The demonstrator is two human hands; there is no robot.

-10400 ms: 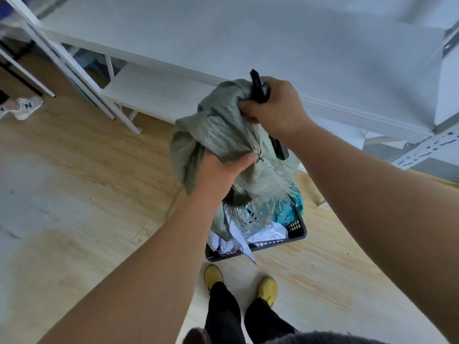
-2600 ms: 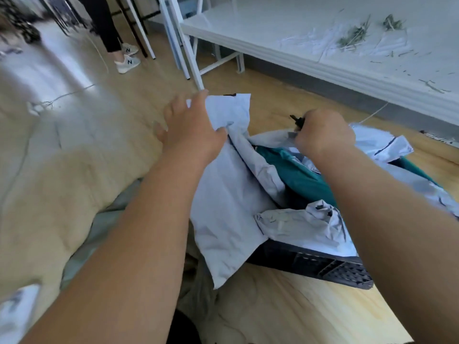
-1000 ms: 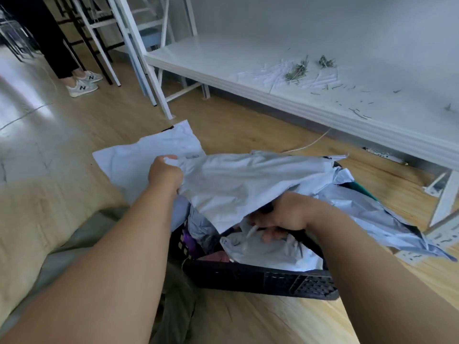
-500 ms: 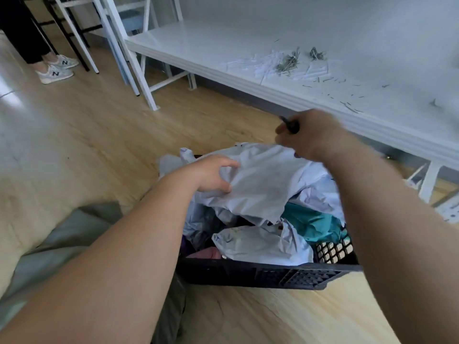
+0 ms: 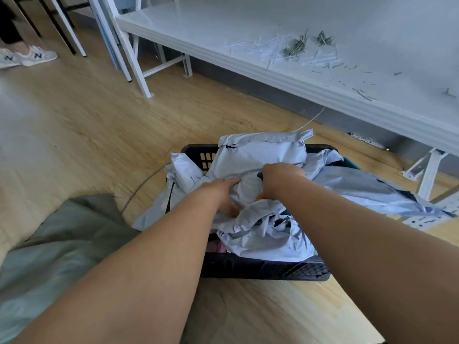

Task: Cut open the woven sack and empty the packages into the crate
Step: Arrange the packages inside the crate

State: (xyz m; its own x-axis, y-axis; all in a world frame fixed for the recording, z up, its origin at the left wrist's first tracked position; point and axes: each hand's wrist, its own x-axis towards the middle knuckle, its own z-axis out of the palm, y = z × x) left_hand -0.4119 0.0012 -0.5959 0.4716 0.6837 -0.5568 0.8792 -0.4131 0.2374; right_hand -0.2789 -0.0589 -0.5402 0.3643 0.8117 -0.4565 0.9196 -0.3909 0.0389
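Note:
A black plastic crate (image 5: 260, 268) stands on the wooden floor, heaped with grey-white plastic mailer packages (image 5: 263, 155); a teal one peeks out at the right rim. My left hand (image 5: 221, 192) lies on the top of the pile, fingers and thumb pinching a fold of a grey package. My right hand (image 5: 280, 177) is a fist pressed onto the same package, with a dark bit of the black cutter (image 5: 259, 174) showing at its thumb side. The empty grey-green woven sack (image 5: 62, 244) lies flat on the floor at lower left.
A low white shelf board (image 5: 273, 70) with strips and green scraps runs along the back right. White metal frame legs (image 5: 134, 58) stand at the back left, another leg (image 5: 428, 175) at the right. A person's sneakers (image 5: 27, 57) are at far left.
The big grey package has gone from held up over the crate to lying on the pile. My right hand dropped from above the crate onto it, and my left hand moved in beside it.

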